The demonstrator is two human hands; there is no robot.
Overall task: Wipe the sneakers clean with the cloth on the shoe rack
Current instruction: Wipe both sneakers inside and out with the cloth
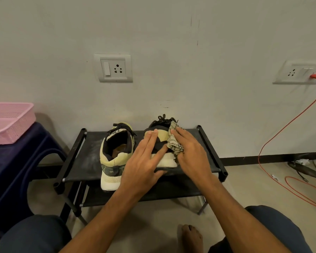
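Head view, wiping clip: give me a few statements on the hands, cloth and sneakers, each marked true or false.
1. The right hand presses the cloth against the right sneaker. True.
2. The left hand holds the cloth. False: it lies flat on that sneaker, bare.
3. Both sneakers stand on the shoe rack's top shelf. True.
4. The left sneaker is being wiped. False: no hand touches it.
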